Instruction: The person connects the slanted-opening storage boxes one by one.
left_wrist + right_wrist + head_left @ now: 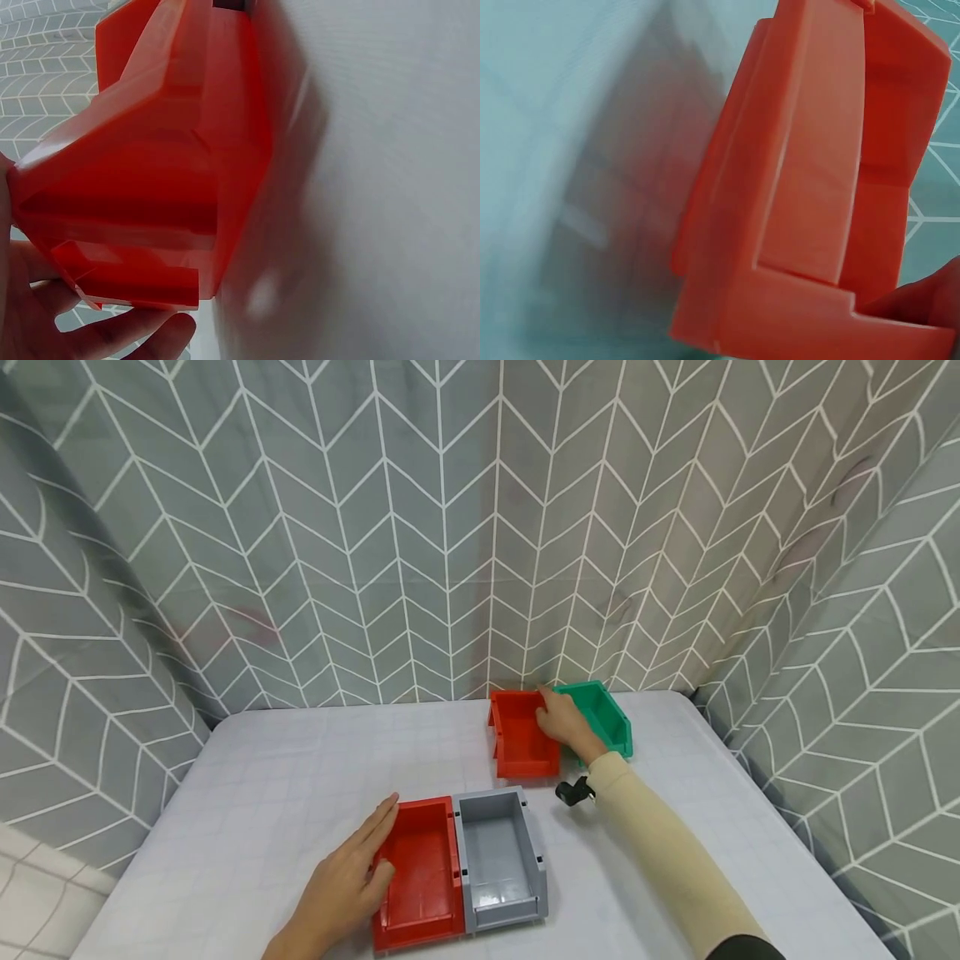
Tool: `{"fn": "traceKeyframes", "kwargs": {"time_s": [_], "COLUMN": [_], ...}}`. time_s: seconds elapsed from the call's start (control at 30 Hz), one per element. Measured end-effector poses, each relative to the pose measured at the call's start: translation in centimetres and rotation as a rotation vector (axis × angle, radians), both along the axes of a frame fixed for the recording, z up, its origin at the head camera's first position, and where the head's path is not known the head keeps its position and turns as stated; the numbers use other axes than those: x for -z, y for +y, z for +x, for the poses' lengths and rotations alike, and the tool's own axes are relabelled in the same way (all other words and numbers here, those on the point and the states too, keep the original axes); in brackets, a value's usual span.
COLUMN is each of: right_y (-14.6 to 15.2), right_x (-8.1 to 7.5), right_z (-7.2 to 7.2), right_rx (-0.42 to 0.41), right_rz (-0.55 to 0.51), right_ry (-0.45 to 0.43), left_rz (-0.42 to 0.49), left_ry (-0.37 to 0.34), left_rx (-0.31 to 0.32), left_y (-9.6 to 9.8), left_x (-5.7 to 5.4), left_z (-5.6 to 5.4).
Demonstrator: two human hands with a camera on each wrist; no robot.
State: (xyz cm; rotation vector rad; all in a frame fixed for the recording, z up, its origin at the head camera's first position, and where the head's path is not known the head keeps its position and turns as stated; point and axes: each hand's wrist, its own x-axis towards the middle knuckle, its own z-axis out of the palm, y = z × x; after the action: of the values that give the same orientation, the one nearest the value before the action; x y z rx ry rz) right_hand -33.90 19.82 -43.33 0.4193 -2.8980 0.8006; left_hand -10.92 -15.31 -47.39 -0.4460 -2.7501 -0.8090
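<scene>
To the left of the gray bin (495, 843), with the near red bin (420, 860) in between, is the left hand (341, 881), fingers mostly straight, touching the near red bin's outer side; the near red bin stands right against the gray bin's left wall, both on the white table (262, 793); beyond the gray bin is the far red bin (521, 735), apart from it; the right hand (566, 722), beyond the gray bin and to its right, grips the far red bin by its right wall; farthest right of these, also beyond the gray bin, is the green bin (603, 710), partly hidden by that hand.
</scene>
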Motion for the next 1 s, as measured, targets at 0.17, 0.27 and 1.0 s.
{"fn": "traceKeyframes", "kwargs": {"time_s": [0.17, 0.27, 1.0], "right_y": [0.2, 0.5, 1.0], "right_x": [-0.3, -1.0, -5.3], "right_z": [-0.3, -0.1, 2.2], "right_rx": [0.026, 0.043, 0.013], "right_rz": [-0.025, -0.026, -0.101], "right_ry": [0.046, 0.044, 0.024], "left_rz": [0.004, 0.005, -0.015], "left_ry": [-0.007, -0.014, -0.047], "left_rx": [0.001, 0.002, -0.007], "left_y": [-0.1, -0.1, -0.2], "left_x": [0.1, 0.1, -0.3], "left_z": [0.0, 0.0, -0.2]}}
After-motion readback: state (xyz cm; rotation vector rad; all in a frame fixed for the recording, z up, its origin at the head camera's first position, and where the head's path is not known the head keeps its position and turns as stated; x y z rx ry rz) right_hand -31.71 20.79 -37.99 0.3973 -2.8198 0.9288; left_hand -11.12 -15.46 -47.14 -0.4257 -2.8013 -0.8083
